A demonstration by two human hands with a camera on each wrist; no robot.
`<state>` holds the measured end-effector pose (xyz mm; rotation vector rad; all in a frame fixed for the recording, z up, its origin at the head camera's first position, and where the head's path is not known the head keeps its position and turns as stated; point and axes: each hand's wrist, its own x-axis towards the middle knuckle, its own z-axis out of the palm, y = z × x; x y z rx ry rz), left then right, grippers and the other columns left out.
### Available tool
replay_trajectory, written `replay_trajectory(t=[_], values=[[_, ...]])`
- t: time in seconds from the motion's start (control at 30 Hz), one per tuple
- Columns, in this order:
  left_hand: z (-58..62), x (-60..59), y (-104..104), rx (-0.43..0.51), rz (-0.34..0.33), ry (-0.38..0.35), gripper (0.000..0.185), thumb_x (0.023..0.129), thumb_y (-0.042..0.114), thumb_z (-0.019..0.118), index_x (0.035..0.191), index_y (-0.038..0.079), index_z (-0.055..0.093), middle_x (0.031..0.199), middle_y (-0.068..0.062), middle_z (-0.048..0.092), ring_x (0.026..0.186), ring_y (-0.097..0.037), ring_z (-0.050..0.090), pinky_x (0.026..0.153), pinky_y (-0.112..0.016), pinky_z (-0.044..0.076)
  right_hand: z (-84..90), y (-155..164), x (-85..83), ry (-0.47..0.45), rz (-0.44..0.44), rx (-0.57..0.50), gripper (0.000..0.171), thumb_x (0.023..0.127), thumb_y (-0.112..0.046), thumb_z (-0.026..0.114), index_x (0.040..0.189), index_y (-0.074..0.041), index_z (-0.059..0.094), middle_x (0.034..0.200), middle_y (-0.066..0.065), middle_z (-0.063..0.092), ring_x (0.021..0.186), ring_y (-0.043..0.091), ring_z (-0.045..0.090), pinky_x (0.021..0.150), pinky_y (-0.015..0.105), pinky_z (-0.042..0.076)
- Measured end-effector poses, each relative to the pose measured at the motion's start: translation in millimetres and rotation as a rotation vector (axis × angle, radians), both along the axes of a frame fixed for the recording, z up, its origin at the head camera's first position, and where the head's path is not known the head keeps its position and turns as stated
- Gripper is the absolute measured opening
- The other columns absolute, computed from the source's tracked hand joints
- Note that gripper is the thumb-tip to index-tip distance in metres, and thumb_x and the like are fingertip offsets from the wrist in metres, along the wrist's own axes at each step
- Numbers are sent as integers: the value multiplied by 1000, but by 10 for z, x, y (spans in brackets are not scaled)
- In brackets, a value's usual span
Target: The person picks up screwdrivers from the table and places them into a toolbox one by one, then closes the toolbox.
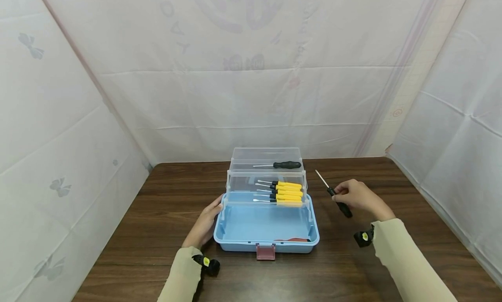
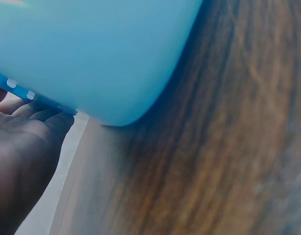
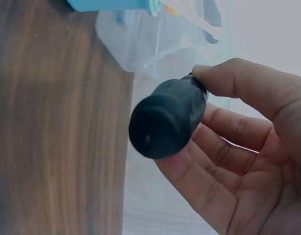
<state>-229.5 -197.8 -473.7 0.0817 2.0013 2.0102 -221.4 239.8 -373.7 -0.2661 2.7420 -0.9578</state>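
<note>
In the head view a pale blue toolbox [image 1: 266,247] stands open on the table. My left hand [image 1: 205,221] holds its left rim; the left wrist view shows the fingers [image 2: 42,117] against the blue wall [image 2: 106,58]. To the right of the box, my right hand [image 1: 354,197] pinches a screwdriver [image 1: 345,209] by its black handle. The shaft points up and left, away from me. Thumb and fingertips grip that handle [image 3: 162,122] in the right wrist view. Several yellow-handled screwdrivers [image 1: 289,193] lie in a clear tray; a black screwdriver [image 1: 287,164] lies in another tray behind.
A red item [image 1: 296,239] lies at the front right inside the box, mostly hidden by the wall. The purple-red latch [image 1: 266,252] hangs at the front. Brown wooden table [image 1: 157,236] extends around the box, with white sheeting [image 1: 255,101] behind and at the sides.
</note>
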Motion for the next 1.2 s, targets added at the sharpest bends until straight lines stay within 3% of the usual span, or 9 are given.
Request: replay_trajectory(t=[0.4,0.63,1.2], values=[[-15,-3,-2,-5,4,1,52,104,22,33,154,12,22,161,-14,13,148,-35,11,117,-54,16,201,-113,-142,99,27,67,34,91,-20,63,111,7,65,95,16,69,74,16,63,65,32,53],[-18,-1,-1,5,4,6,52,104,21,33,154,11,21,161,-15,14,148,-35,11,117,-54,15,270,-171,-214,117,39,59,29,91,-18,62,108,5,67,92,13,69,72,16,60,66,31,51],[-24,-14,17,18,-5,11,52,104,21,32,154,10,22,161,-14,14,148,-34,11,118,-52,15,408,-331,-342,143,66,65,30,92,-18,62,113,3,66,103,17,68,82,21,61,74,36,52]])
